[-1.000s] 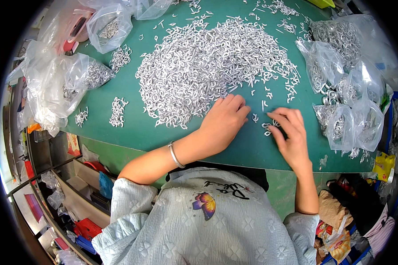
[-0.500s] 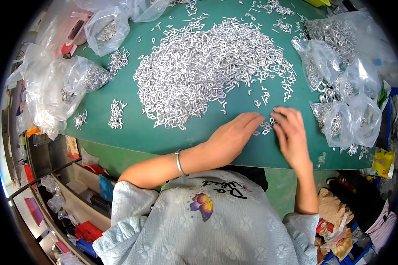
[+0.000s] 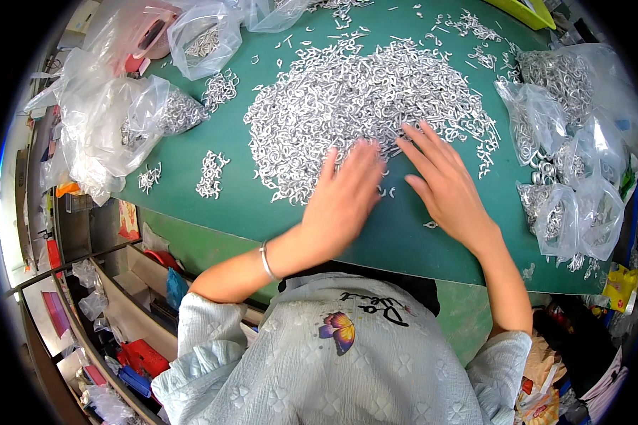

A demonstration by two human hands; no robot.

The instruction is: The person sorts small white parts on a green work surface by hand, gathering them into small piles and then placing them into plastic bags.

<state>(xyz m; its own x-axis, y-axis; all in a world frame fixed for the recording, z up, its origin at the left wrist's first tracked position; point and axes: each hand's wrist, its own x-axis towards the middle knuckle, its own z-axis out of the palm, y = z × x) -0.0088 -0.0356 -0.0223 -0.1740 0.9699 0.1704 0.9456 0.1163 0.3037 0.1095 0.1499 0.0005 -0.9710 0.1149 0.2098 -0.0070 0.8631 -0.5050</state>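
Observation:
A wide pile of small silvery metal hooks and loops (image 3: 361, 85) covers the middle of the green table. At its near edge my left hand (image 3: 344, 191) rests with the thumb apart and the fingers stretched forward; motion smears the fingertips. My right hand (image 3: 446, 184) lies to the right of it, fingers spread, tips touching the pile's near right fringe. No piece is visible in its grasp. One loose metal loop (image 3: 430, 224) sits on the table beside my right wrist. A few more pieces show between the hands. What lies under the left fingers is hidden.
Clear plastic bags of metal parts (image 3: 560, 78) crowd the right side. More plastic bags (image 3: 113, 127) and small heaps of pieces (image 3: 212, 174) are at left. A yellow tray (image 3: 524, 10) stands at the far right corner. Below left are compartmented shelves (image 3: 120, 297).
Both hands have moved forward from the near table edge to the pile, and the left hand's fingers have spread. The small cluster between them is no longer there. The view has shifted slightly.

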